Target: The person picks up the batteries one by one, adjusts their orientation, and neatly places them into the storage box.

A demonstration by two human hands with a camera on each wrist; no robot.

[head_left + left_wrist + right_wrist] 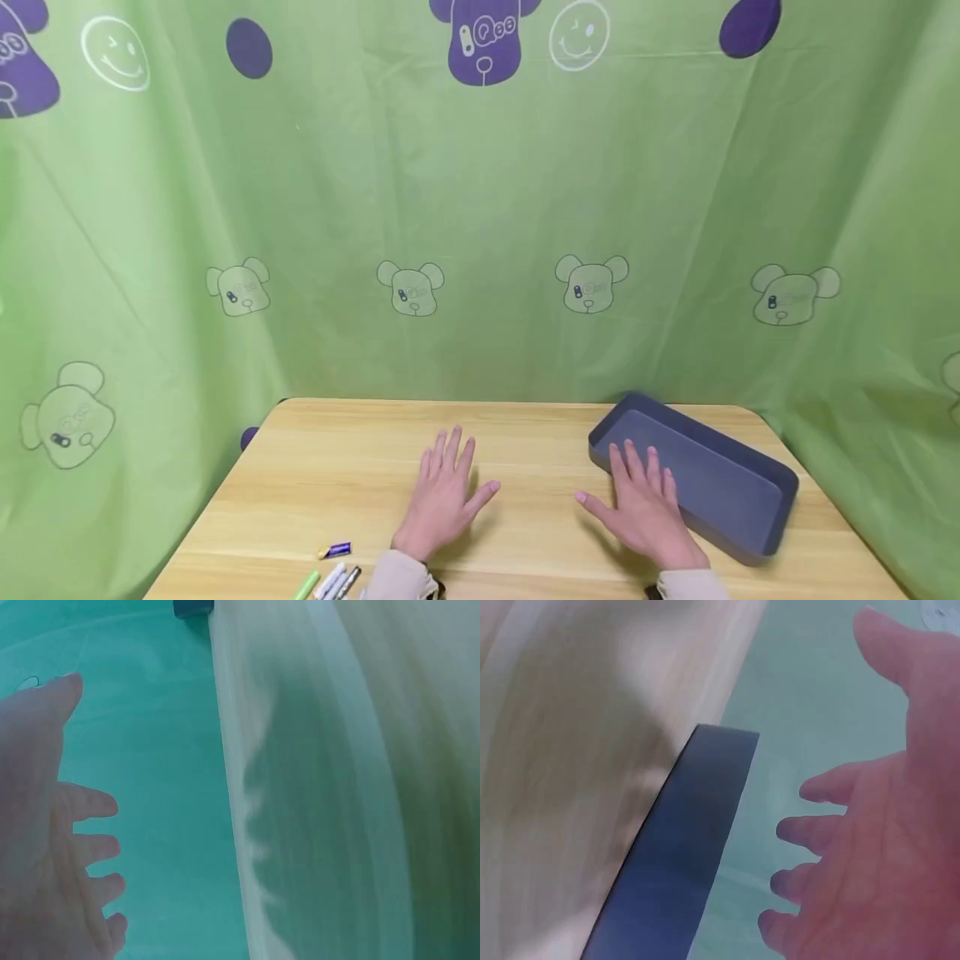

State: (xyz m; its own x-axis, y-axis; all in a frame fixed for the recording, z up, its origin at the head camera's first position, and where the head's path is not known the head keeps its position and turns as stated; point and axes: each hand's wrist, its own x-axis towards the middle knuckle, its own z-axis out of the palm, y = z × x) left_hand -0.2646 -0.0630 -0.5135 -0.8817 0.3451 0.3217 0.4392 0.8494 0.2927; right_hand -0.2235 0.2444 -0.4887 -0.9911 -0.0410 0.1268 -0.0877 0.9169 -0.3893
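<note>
Both hands hover over the wooden table (337,467), palms down with fingers spread, holding nothing. My left hand (441,504) is over the middle of the table, its shadow falling on the wood in the left wrist view. My right hand (647,512) is farther right, its fingertips overlapping the near-left side of a dark grey rectangular tray (720,467) in the head view. The tray lies at an angle on the right. In the right wrist view, the tray's outer wall (682,832) shows beside the right hand (870,862).
At the front left lie a purple and gold battery-like cylinder (335,550), a green marker (307,585) and several white and dark pens (337,582), partly cut off by the frame. A green printed curtain (480,183) hangs behind and beside the table.
</note>
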